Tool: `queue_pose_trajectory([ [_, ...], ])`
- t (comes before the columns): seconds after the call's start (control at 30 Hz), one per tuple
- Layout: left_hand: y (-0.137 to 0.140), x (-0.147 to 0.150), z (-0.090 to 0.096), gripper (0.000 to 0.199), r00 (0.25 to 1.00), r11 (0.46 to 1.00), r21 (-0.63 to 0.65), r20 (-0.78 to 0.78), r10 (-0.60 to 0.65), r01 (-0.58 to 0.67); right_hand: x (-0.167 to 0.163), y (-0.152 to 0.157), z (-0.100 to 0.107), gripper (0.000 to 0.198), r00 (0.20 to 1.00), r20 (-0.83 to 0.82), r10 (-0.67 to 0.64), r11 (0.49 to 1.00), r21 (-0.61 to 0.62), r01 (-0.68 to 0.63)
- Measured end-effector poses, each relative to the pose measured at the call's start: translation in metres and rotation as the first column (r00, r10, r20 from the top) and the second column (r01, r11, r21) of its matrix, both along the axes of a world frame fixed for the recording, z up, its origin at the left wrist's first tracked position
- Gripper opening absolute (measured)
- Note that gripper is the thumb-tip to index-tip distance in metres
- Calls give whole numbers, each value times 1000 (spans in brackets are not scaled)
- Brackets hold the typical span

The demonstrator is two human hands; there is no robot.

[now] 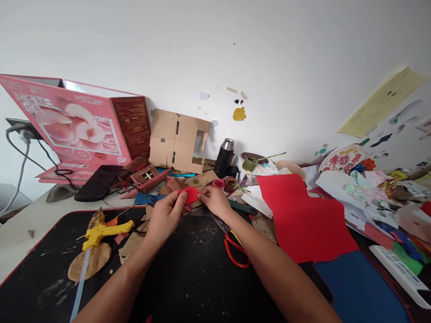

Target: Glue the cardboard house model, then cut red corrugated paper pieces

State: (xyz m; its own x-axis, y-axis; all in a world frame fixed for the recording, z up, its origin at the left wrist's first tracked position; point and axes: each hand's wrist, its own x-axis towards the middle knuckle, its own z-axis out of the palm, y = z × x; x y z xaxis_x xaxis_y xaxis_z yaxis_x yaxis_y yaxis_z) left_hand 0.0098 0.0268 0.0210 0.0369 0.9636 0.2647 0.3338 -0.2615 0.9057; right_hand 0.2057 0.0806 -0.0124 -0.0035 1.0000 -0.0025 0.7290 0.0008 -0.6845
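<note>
Between my hands, above the far part of the black mat [188,278], is a small red piece with a ridged surface [191,195], like corrugated paper. My left hand [168,211] pinches its left end between thumb and fingers. The fingertips of my right hand [213,200] close on its right edge. Scissors with red and yellow handles [235,251] lie under my right forearm, their blades partly hidden. Just beyond my hands sit a small pot of red paint [218,184] and painted cardboard house parts [148,176].
A yellow glue gun [107,231] rests by a wooden slice [90,264] on the left. Red sheet [306,220] covers the right side. A black thermos [225,157], green paint jar [249,163], cardboard panel [180,139] and pink box [77,125] stand along the wall.
</note>
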Motion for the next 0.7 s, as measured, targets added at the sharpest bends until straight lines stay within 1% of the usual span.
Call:
queue_pose_trajectory([
  [0.1, 2, -2, 0, 49, 999, 998, -32, -6, -45, 44, 7, -1, -1, 27, 970, -236, -53, 998, 26, 60],
  [0.13, 2, -2, -1, 49, 996, 995, -56, -29, -86, 85, 9, -2, -1, 31, 948, -313, -62, 997, 30, 75],
  [0.2, 1, -3, -2, 49, 969, 971, -130, -117, -216, 201, 14, -6, 1, 39, 890, -451, -62, 995, 39, 89],
  [0.23, 1, -2, -4, 47, 939, 948, -177, -175, -295, 265, 15, -10, 1, 42, 858, -510, -55, 995, 46, 91],
  [0.3, -2, 1, -9, 40, 855, 889, -273, -277, -438, 368, 18, -18, 1, 46, 796, -604, -34, 994, 62, 90],
  [0.33, -4, 3, -12, 35, 814, 862, -309, -310, -491, 401, 19, -22, 1, 47, 768, -640, -25, 994, 66, 87],
  [0.37, -5, 5, -15, 31, 785, 846, -325, -336, -521, 422, 20, -27, 1, 47, 743, -670, -15, 994, 68, 82],
  [0.4, -6, 8, -18, 27, 770, 843, -322, -356, -529, 431, 21, -31, 0, 47, 721, -693, -8, 995, 67, 76],
  [0.43, -7, 9, -21, 25, 771, 853, -298, -373, -517, 428, 22, -35, 0, 47, 705, -710, 1, 996, 63, 62],
  [0.47, -7, 11, -22, 24, 781, 867, -269, -380, -495, 419, 24, -39, 1, 46, 688, -726, 15, 998, 55, 35],
  [0.5, -7, 11, -22, 24, 799, 883, -237, -377, -468, 406, 26, -41, 2, 45, 669, -742, 48, 999, 44, -23],
  [0.57, -6, 10, -17, 33, 842, 907, -193, -339, -419, 374, 30, -45, 7, 41, 647, -758, 85, 996, 40, -84],
  [0.63, -6, 6, -9, 44, 888, 934, -144, -292, -356, 327, 33, -47, 13, 41, 633, -768, 95, 994, 44, -97],
  [0.7, -5, 2, 0, 51, 953, 974, -67, -205, -224, 215, 36, -48, 18, 41, 635, -762, 128, 988, 45, -145],
])
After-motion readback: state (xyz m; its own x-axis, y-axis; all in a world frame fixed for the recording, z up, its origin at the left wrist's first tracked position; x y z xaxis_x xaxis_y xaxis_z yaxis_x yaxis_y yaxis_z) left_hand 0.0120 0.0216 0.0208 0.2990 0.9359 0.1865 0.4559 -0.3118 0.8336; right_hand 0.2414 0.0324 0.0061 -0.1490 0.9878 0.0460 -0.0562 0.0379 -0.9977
